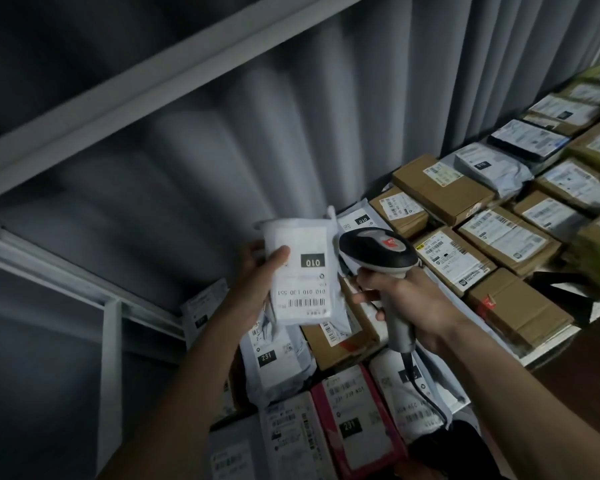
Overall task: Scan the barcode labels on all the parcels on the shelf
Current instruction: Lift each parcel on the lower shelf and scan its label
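Observation:
My left hand [257, 271] holds up a small white poly-bag parcel [303, 275] above the shelf, thumb across its face. The parcel's label shows "010" and a barcode near its lower edge. My right hand [406, 303] grips the handle of a grey and black barcode scanner [378, 252], whose head sits just right of the parcel. The scanner's cable [426, 400] hangs down toward me. Several other parcels lie on the shelf [555, 351], among them brown cardboard boxes [444, 188] and white bags [278, 362], all with labels facing up.
A pink parcel [357, 424] marked "231" lies near the shelf's front edge. A white metal shelf frame [111, 344] stands at the left and a white beam [174, 64] crosses overhead. Grey curtain [291, 133] hangs behind the shelf.

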